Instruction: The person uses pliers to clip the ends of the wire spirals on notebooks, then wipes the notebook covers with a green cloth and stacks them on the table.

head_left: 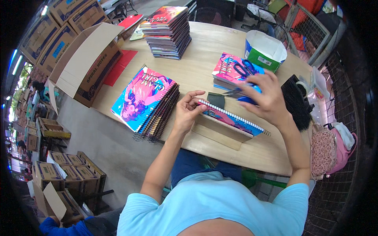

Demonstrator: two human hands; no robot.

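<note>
My left hand (188, 112) grips one end of a spiral notebook (232, 118), thumb on its cover near the white punched edge. The notebook is tilted, its spine up, with a loose dark coil end sticking out at the right. Above it, my right hand (267, 98) is closed around a blue-handled hand tool (249, 101) with metal jaws, pliers-like, partly hidden by the fingers. Dark blue scissors (245, 69) lie on a short stack of pink and blue notebooks (225, 67) just beyond. A small dark green piece (215, 100) lies on the table behind the notebook.
At left stands a pile of spiral notebooks (143, 98), beside an open carton (94, 72). A tall notebook stack (167, 33) is at the back. A green and white box (265, 51), a black bristly object (295, 102) and a pink bag (340, 147) are at right.
</note>
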